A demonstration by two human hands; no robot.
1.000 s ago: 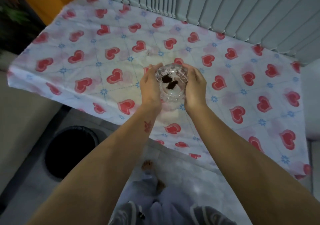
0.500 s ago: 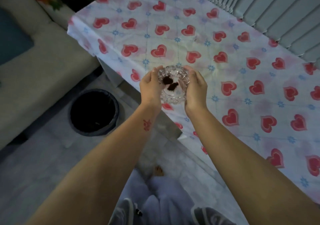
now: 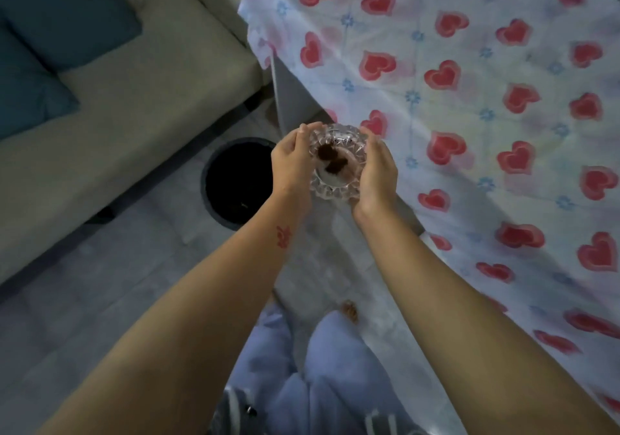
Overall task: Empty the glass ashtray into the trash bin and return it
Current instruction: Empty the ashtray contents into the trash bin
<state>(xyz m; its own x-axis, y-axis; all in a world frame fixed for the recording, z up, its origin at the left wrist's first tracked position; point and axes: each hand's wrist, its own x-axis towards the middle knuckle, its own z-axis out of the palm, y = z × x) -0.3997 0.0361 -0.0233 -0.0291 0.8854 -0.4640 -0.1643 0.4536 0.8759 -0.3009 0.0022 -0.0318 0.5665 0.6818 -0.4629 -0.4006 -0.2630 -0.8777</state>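
The cut-glass ashtray (image 3: 337, 184) is held level in the air between both hands, just off the table's corner. Two dark brown lumps (image 3: 332, 161) lie inside it. My left hand (image 3: 290, 164) cups its left side and my right hand (image 3: 377, 174) cups its right side. The round black trash bin (image 3: 231, 183) stands on the floor directly left of my left hand, its mouth open and dark; my left hand covers its right rim.
The table with a white cloth printed with red hearts (image 3: 469, 116) fills the right side. A beige sofa (image 3: 134, 99) with teal cushions (image 3: 50, 32) runs along the left, close behind the bin. Grey floor lies below. My legs and a bare foot (image 3: 349, 310) show at the bottom.
The ashtray, held in both hands, has left the tabletop and moved left past the table's edge. The view has swung left, so the bin now lies right beside my hands.
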